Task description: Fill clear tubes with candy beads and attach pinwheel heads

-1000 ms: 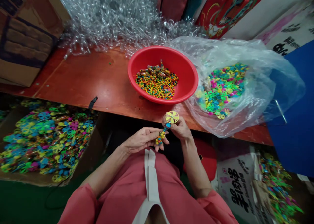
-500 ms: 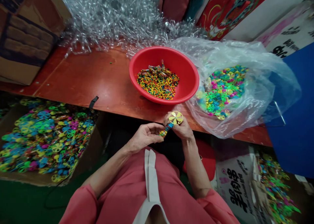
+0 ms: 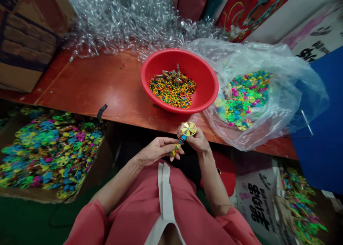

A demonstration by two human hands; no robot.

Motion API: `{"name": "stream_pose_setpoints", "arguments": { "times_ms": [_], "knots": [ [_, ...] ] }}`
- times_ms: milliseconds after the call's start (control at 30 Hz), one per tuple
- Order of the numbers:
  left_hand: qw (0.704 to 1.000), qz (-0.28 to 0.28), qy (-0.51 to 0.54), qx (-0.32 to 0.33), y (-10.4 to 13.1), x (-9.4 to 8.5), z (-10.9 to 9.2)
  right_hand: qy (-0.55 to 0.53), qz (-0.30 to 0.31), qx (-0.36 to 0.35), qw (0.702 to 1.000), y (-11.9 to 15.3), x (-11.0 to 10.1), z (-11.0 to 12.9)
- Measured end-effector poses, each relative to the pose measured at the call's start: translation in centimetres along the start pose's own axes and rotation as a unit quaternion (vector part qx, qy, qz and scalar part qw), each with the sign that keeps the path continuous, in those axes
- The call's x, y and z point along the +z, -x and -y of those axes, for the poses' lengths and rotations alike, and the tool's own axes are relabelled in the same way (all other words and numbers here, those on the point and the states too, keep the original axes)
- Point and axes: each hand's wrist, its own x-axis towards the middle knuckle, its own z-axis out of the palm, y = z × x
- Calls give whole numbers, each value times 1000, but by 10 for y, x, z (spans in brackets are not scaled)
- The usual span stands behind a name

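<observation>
Pinwheel toy [image 3: 189, 129] slightly farther left, in the grip of both hands [image 3: 155, 151] [image 3: 198, 140], forearms [image 3: 116, 182] inward

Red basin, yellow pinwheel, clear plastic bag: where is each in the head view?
Red basin [image 3: 205, 84], head view: bare inner wall.
Yellow pinwheel [image 3: 189, 129], head view: central hub.
Clear plastic bag [image 3: 284, 100], head view: bare right side.
</observation>
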Motion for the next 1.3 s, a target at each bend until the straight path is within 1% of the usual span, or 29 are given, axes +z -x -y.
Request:
{"name": "stream_pose_setpoints", "arguments": {
  "times_ms": [67, 200, 300, 367, 400, 533, 633, 700, 767, 867, 967, 1067, 1200, 1300],
  "knots": [
    [999, -33, -36, 25, -2, 0, 2, 29, -8, -6, 1000, -1, 0, 3],
    [981, -116, -91, 128, -7, -1, 7, 100, -50, -47, 993, -5, 1, 14],
    [956, -164, -145, 198, -10, 0, 8, 125, -28, -61, 990, -9, 5, 23],
    [946, -183, -163, 211, -11, 0, 8, 133, -13, -62, 989, -11, 7, 26],
    [948, -185, -159, 206, -11, 0, 8, 128, -15, -59, 990, -12, 8, 25],
    [972, -152, -90, 156, -8, 2, 6, 65, -42, -32, 996, -11, 11, 18],
    [980, -141, -63, 126, -7, 4, 3, 24, -47, -31, 998, -12, 13, 14],
    [978, -149, -58, 132, -9, 5, 2, 12, -53, -35, 998, -14, 16, 14],
    [973, -160, -58, 156, -11, 6, -1, 14, -66, -37, 997, -17, 19, 18],
    [969, -152, -60, 186, -12, 9, -8, 16, -82, -43, 996, -23, 23, 28],
    [972, -128, -69, 187, -8, 14, -19, 7, -67, -65, 996, -31, 27, 40],
    [979, -91, -42, 175, -4, 18, -32, -17, -39, -85, 996, -40, 30, 49],
    [986, -40, 4, 162, -1, 21, -44, -72, -22, -75, 994, -54, 34, 52],
    [987, -32, 10, 159, -1, 19, -46, -98, -14, -64, 993, -60, 37, 51]
  ]
}}
